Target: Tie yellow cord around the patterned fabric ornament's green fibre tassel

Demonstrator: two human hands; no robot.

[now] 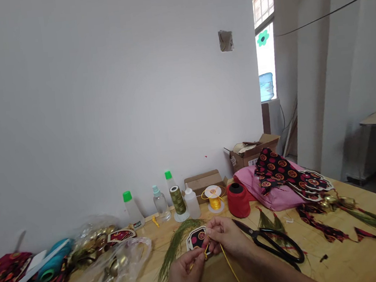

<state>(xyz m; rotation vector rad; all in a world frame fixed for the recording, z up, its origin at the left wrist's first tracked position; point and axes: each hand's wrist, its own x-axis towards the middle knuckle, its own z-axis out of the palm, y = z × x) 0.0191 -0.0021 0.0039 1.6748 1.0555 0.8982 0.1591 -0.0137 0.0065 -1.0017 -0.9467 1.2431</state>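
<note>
My left hand is low at the frame's bottom, its fingers pinched together on a yellow cord. My right hand is just right of it, fingers closed on the same cord and touching a small black patch with red-pink dots. The cord trails down to the right across the wooden table. A bundle of green threads lies under and left of the patch.
Black scissors lie right of my hands. Behind stand a red thread cone, a yellow cord spool, an olive spool and several small bottles. Patterned fabric on pink cloth is at right, plastic bags of brass bells at left.
</note>
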